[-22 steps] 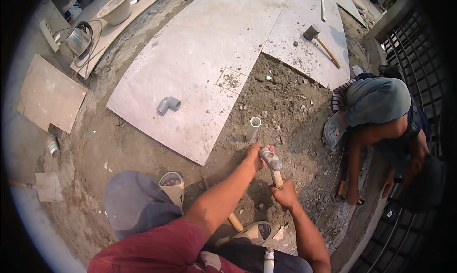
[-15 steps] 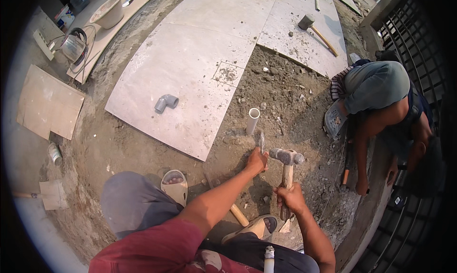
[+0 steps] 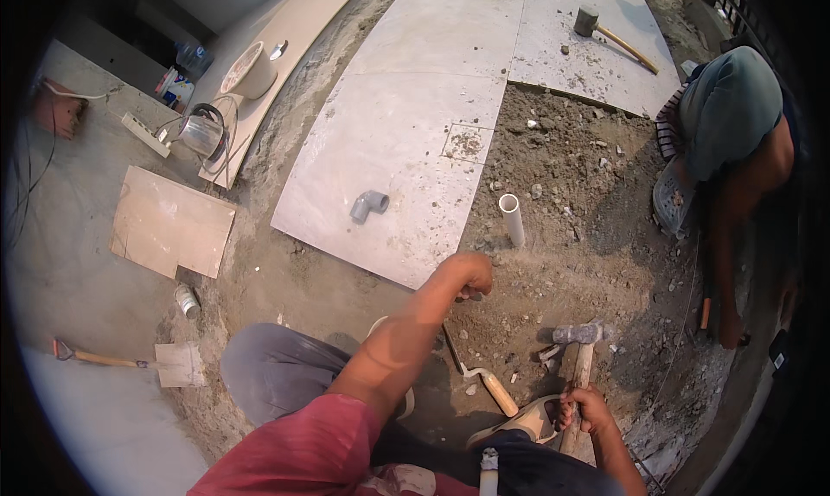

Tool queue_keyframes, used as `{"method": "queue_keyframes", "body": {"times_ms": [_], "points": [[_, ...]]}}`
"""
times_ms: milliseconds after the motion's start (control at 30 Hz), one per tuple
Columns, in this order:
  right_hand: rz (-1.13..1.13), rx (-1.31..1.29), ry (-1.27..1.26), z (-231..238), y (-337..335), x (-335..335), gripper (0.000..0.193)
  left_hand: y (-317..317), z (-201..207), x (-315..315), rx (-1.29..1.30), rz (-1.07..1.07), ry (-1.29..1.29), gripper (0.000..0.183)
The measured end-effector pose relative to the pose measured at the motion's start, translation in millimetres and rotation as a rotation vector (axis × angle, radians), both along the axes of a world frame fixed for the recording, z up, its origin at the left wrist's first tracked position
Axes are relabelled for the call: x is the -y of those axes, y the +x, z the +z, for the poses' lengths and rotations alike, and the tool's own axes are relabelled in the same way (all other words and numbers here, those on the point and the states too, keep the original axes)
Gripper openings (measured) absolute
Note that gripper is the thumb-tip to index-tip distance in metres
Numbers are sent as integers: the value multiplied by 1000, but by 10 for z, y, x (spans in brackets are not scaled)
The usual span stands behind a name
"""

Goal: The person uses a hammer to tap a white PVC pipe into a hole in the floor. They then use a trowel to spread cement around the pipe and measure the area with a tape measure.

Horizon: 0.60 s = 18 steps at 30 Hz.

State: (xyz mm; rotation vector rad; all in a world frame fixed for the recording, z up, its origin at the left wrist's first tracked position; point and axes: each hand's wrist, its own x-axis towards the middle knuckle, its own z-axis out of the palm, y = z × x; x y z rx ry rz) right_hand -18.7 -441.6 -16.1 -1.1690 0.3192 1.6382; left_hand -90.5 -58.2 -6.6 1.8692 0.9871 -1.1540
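Grey-brown dirt and rubble (image 3: 571, 237) fill the ground around both hands. The left hand (image 3: 469, 276) is curled shut, knuckles up, gripping a small dark tool whose tip just shows beneath the fingers; what kind of tool it is cannot be told. It sits low over the soil, just beside the near edge of a large pale floor tile (image 3: 406, 150). A short white plastic pipe (image 3: 512, 219) stands out of the dirt a little beyond this hand and to its right.

The right hand (image 3: 586, 408) is wrapped tight around the lower end of a wooden handle belonging to a hammer (image 3: 577, 333), whose grey metal head lies ahead of the hand, level with the ground and near small stones. Between the two hands a trowel (image 3: 481, 375) with a pale wooden grip rests on the soil, touched by neither.

Beyond the left hand, on the big tile, lies a grey pipe elbow (image 3: 369, 205). Far past both hands a rubber mallet (image 3: 609, 31) lies on another tile. To the right of the right hand another person (image 3: 735, 124) in a grey-green top crouches over the dirt. Well off to the left of the left hand are a cut tan tile piece (image 3: 169, 222), a small tin can (image 3: 187, 301), a scraper (image 3: 130, 359), a metal bucket (image 3: 204, 133) and a pale basin (image 3: 248, 69).
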Motion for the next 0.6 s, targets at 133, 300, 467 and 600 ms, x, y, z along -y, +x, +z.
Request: {"method": "queue_keyframes", "body": {"times_ms": [133, 300, 467, 600], "points": [[131, -220, 62, -158, 57, 151, 9, -772, -67, -1288, -130, 275, 371, 16], [230, -561, 56, -434, 123, 278, 9, -1312, -182, -1859, 80, 305, 938, 50], [352, -413, 25, -463, 197, 216, 14, -1653, -533, -2151, 303, 246, 999, 51], [420, -371, 34, -640, 231, 319, 17, -1470, -393, -2014, 273, 340, 890, 60]]}}
